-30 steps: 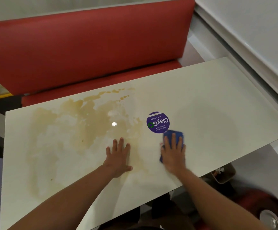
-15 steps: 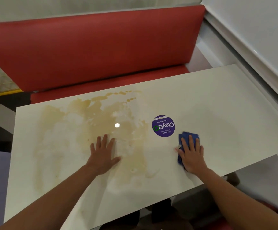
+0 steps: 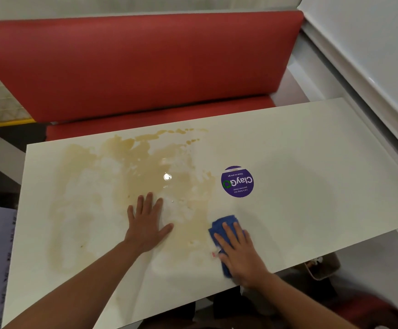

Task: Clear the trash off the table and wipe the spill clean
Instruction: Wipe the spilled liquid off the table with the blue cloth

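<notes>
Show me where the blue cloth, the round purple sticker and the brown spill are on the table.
blue cloth (image 3: 224,223): head view, on its far end, ahead of the fingers.
round purple sticker (image 3: 237,181): head view, on its middle, at the lettering.
brown spill (image 3: 143,179): head view, on a darker patch beyond the left hand.

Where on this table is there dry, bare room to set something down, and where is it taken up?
Free: the table right of the sticker, out to the wall-side edge. Taken: left of the sticker the spill spreads wide, with the left hand flat in it; the right hand presses the cloth near the front edge.
</notes>
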